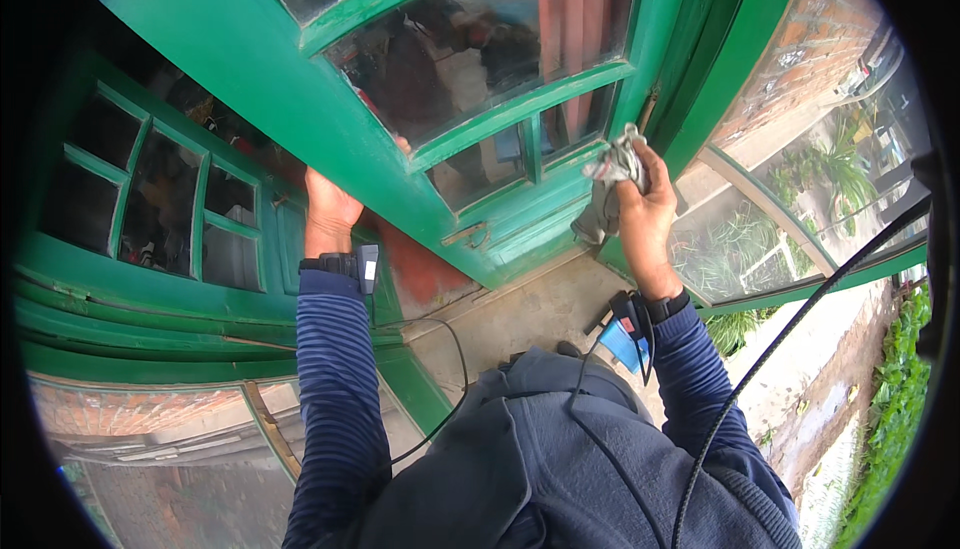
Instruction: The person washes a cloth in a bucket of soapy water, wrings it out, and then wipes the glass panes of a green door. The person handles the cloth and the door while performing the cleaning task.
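A green wooden door leaf with glass panes stands ajar before me. My left hand reaches behind its free edge; the door hides most of the fingers, and a fingertip shows through the glass. In my right hand is a crumpled grey-and-white cloth, pinched between thumb and fingers. It is in front of the door's lower panels, near the hinge side. I cannot tell whether the cloth touches the wood. A metal latch handle is fitted low on the leaf.
Another green glazed door leaf stands at the left. A glazed window is at the right, with reflected plants. Beneath me are a concrete floor and a blue object. Black cables hang across my body. Green plants grow at far right.
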Motion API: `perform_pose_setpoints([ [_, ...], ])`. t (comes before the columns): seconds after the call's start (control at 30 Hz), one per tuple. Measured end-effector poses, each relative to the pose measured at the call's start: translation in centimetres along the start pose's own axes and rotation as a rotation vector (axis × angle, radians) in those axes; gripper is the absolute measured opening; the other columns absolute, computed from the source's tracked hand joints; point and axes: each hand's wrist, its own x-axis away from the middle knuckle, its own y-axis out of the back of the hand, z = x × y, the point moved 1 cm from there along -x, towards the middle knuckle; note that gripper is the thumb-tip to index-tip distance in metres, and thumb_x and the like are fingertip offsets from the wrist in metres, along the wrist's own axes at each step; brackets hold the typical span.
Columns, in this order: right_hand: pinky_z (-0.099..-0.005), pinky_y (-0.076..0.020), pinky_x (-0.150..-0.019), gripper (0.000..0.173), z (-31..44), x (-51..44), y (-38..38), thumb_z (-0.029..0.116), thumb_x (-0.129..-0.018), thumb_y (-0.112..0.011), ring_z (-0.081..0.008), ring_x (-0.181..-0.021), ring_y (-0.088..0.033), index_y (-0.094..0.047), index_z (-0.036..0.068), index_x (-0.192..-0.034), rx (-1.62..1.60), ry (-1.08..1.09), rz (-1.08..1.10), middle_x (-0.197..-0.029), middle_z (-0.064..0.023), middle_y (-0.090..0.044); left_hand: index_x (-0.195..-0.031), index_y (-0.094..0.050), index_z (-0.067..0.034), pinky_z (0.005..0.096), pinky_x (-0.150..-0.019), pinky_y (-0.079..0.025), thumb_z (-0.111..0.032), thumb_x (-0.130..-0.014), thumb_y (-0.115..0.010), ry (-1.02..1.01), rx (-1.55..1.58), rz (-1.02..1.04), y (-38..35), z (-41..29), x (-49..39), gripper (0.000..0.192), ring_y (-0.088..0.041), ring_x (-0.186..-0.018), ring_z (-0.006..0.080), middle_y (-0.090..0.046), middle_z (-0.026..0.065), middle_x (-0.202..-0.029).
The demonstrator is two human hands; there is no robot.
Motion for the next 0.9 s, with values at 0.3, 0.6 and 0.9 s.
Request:
perform_pose_setpoints([
  [0.3, -0.0424, -0.0457, -0.11, 0.058, 6.9, -12.0, -12.5, 0.002, -0.09, -0.067, -0.0392, -0.123, -0.059, -0.048, -0.012, -0.144, -0.015, 0.407, -0.219, -0.131, -0.0264, -0.058, -0.122, -0.069, 0.004, 0.0598, -0.103, -0.054, -0.059, -0.106, -0.039, -0.027, -0.002, -0.091, 0.0, 0.2, 0.0, 0.071, -0.068, -0.115, 0.047, -0.072, 0.0293, -0.118],
  [0.6, -0.0462, -0.0559, -0.085, 0.048, 2.4, 1.7, -20.2, 0.001, -0.079, -0.069, -0.0343, -0.101, -0.067, -0.067, 0.01, -0.126, 0.471, 0.855, 0.33, -0.116, -0.014, -0.062, -0.123, -0.067, -0.006, 0.0403, -0.087, -0.06, -0.041, -0.107, -0.055, -0.178, 0.044, -0.272, 2.6, 0.7, -0.2, 0.041, -0.071, -0.097, 0.0232, -0.071, 0.0065, -0.109],
  [0.9, -0.0477, -0.0503, -0.094, 0.041, 0.0, -10.5, -9.5, -0.003, -0.072, -0.068, -0.0366, -0.11, -0.064, -0.067, 0.012, -0.111, 0.7, 0.624, -0.167, -0.114, -0.012, -0.066, -0.125, -0.068, 0.002, 0.0597, -0.102, -0.054, -0.062, -0.104, -0.041, -0.03, -0.06, -0.037, 0.4, 0.2, 0.0, 0.071, -0.067, -0.114, 0.0477, -0.071, 0.0292, -0.119],
])
